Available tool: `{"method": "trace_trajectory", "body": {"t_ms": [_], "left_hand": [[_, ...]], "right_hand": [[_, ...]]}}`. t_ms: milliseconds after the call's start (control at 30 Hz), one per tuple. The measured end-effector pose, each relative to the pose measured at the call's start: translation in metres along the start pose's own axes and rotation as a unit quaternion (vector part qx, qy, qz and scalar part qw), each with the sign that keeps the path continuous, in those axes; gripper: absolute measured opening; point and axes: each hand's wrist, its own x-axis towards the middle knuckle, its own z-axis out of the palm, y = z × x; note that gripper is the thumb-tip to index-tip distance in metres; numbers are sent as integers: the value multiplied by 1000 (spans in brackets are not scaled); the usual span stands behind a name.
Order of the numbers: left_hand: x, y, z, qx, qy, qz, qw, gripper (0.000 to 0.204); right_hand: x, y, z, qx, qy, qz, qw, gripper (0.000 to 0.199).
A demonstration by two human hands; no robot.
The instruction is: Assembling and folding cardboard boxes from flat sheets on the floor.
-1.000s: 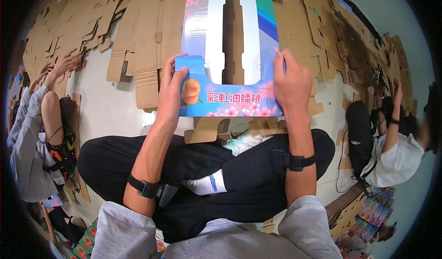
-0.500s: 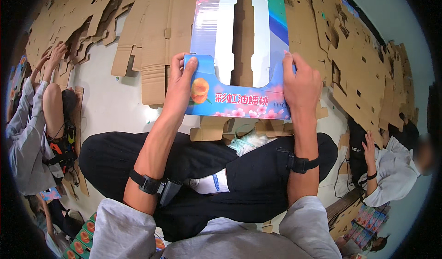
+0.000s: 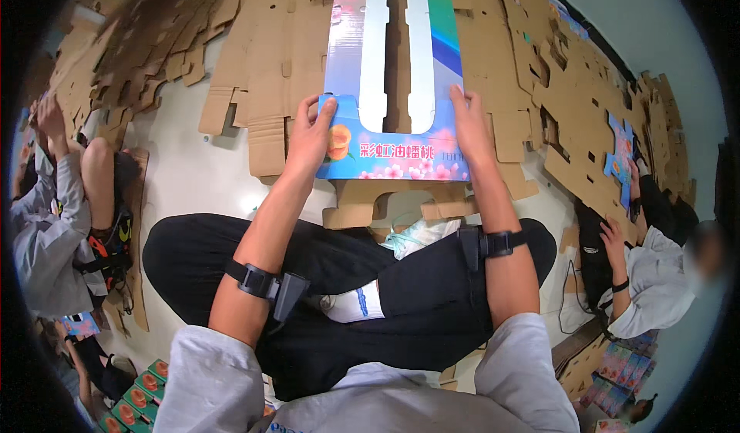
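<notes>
A printed fruit carton (image 3: 354, 55) lies over the brown cardboard in front of me. Its near edge is a blue band (image 3: 401, 167) with a peach picture and pink blossoms; the far part turns purple, green and dark blue. Two long white flaps (image 3: 420, 71) run away from me, with a gap between them that shows brown. My left hand (image 3: 311, 134) grips the carton's near left side, thumb on top. At the right side my right hand (image 3: 472, 125) is closed on the edge, its fingers partly hidden.
Flattened brown cardboard sheets (image 3: 270, 48) spread across the far floor and up the right (image 3: 593, 117). Co-workers sit at left (image 3: 54, 225) and right (image 3: 655, 279). Green fruit boxes (image 3: 135, 402) stand at lower left, printed cartons (image 3: 620, 367) at lower right. My crossed legs (image 3: 208, 256) lie below the carton.
Both hands have shifted the carton a little farther from me and slightly left, so its far end now shows. At right, a blue printed piece has come into view beside a co-worker.
</notes>
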Motion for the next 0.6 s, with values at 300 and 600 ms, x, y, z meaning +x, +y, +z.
{"method": "trace_trajectory", "body": {"t_ms": [300,600], "left_hand": [[-20,31,-38,379,127,210,892,59],[-38,47,-11,473,-67,345,808,78]], "right_hand": [[-122,14,31,56,-30,-48,997,87],[-271,0,22,187,-115,68,973,88]]}}
